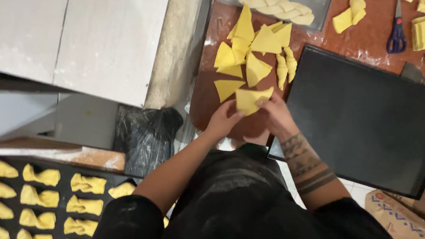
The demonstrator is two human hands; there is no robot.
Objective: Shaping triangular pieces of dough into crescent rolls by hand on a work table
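Looking down, my left hand (222,120) and right hand (275,115) pinch one yellow dough triangle (250,99) between closed fingers, just above the brown counter (208,100). More cut triangles (246,49) lie beyond it, with what look like two rolled pieces (286,65) beside them. The black baking tray (365,121) to my right holds nothing yet; a lower tray (109,179) at my left already carries rows of shaped pieces (42,198).

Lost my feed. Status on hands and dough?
Both hands, left and right, hold one dough triangle. Cut triangles lie beyond. Black tray at right, bare.
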